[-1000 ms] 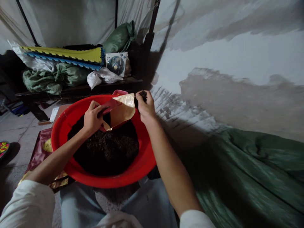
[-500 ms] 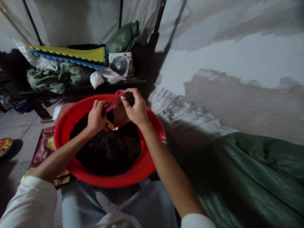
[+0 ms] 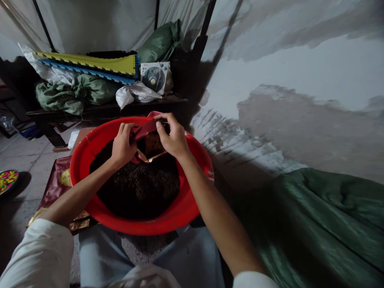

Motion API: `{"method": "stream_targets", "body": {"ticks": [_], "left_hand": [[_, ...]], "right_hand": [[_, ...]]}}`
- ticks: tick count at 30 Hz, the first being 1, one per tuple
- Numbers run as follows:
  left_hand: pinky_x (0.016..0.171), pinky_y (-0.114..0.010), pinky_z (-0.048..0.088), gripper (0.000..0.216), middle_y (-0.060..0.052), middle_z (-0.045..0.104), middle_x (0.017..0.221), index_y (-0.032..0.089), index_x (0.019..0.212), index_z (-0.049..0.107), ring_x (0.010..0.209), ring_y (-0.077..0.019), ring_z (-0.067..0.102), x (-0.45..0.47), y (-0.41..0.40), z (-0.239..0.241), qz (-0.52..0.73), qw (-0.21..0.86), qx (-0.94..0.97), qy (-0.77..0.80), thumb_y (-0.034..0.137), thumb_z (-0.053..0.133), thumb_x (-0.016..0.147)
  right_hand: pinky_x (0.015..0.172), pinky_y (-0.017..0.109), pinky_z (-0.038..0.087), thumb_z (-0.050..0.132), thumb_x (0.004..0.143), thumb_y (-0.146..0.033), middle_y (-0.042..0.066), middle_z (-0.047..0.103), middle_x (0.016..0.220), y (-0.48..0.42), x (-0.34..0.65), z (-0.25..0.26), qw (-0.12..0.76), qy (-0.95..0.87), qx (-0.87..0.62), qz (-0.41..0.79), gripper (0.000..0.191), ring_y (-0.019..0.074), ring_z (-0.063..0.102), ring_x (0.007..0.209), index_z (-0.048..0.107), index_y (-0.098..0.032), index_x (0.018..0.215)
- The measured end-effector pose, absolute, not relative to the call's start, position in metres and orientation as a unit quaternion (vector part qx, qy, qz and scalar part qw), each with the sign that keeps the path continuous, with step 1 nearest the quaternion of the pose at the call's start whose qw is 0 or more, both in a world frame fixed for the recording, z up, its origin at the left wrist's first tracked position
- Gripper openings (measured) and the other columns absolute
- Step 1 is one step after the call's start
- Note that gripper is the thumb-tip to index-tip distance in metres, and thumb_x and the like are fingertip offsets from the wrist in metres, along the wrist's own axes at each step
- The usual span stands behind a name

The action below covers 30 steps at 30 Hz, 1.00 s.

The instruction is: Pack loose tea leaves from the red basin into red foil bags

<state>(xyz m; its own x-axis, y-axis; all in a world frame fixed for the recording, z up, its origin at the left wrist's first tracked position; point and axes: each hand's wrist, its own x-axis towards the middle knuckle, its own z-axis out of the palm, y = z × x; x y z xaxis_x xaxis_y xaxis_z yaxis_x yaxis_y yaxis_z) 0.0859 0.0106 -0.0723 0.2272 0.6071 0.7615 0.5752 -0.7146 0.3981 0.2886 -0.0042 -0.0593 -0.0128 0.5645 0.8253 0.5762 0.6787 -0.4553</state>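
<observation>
A big red basin [image 3: 90, 160] sits in front of me, filled with dark loose tea leaves [image 3: 141, 188]. Over its far side my left hand [image 3: 123, 146] grips the edge of a red pouch with a gold lining [image 3: 145, 130], holding its mouth apart. My right hand [image 3: 172, 138] is closed at the pouch's mouth with a pinch of dark leaves in its fingers. Part of the pouch is hidden behind both hands.
Flat red and gold pouches [image 3: 57, 186] lie on the floor left of the basin. Green sacks [image 3: 75, 94], foam mats [image 3: 90, 64] and a small fan box [image 3: 153, 78] crowd a low shelf behind. A green tarp [image 3: 315, 224] covers the right. A dish of coloured bits [image 3: 7, 180] sits far left.
My right hand has moved left from beside the pouch to its mouth, carrying dark leaves. The left hand has kept its grip on the pouch.
</observation>
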Motion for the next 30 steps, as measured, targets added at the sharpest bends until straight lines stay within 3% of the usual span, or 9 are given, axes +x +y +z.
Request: {"method": "stream_targets", "body": {"ticks": [7,14,20,28,30], "left_hand": [[0.078,-0.033,0.054,0.054,-0.007,0.062,0.114,0.021,0.12,0.06,0.096,-0.0206,0.061,0.085,0.011,-0.072,0.494,0.029,0.782,0.379,-0.001,0.054,0.071],[0.08,-0.034,0.054,0.058,-0.008,0.06,0.113,0.021,0.12,0.06,0.097,-0.0216,0.061,0.084,0.011,-0.072,0.497,0.044,0.778,0.381,-0.003,0.052,0.068],[0.084,-0.035,0.055,0.053,-0.007,0.061,0.115,0.022,0.12,0.06,0.099,-0.0215,0.061,0.082,0.013,-0.072,0.507,0.029,0.775,0.377,-0.002,0.052,0.073],[0.095,-0.042,0.055,0.049,-0.01,0.06,0.124,0.022,0.122,0.06,0.104,-0.0242,0.061,0.078,0.018,-0.071,0.49,0.028,0.771,0.404,0.0,0.053,0.078],[0.095,-0.042,0.056,0.048,-0.009,0.061,0.125,0.022,0.122,0.059,0.104,-0.0241,0.061,0.077,0.018,-0.071,0.49,0.019,0.771,0.407,0.001,0.053,0.079]], "right_hand": [[0.094,0.041,0.057,0.041,0.108,-0.051,0.009,0.074,0.11,0.005,0.293,-0.069,0.553,-0.712,-0.431,0.04,0.037,0.0225,0.07,0.096,0.06,-0.024,0.126],[0.108,0.048,0.057,0.051,0.105,-0.04,0.011,0.076,0.12,0.006,0.297,-0.071,0.54,-0.731,-0.408,0.091,0.046,0.0251,0.072,0.114,0.054,-0.023,0.148],[0.114,0.052,0.057,0.06,0.095,-0.02,0.011,0.067,0.139,0.007,0.301,-0.073,0.53,-0.741,-0.395,0.116,0.067,0.0269,0.066,0.13,0.047,-0.029,0.16],[0.128,0.06,0.04,0.044,0.085,-0.002,0.0,0.05,0.163,-0.001,0.304,-0.066,0.465,-0.797,-0.383,0.04,0.089,0.0268,0.041,0.157,0.033,-0.035,0.168],[0.126,0.059,0.042,0.043,0.087,-0.002,0.0,0.048,0.165,-0.002,0.303,-0.065,0.458,-0.801,-0.386,0.006,0.088,0.0267,0.041,0.156,0.031,-0.035,0.168]]}}
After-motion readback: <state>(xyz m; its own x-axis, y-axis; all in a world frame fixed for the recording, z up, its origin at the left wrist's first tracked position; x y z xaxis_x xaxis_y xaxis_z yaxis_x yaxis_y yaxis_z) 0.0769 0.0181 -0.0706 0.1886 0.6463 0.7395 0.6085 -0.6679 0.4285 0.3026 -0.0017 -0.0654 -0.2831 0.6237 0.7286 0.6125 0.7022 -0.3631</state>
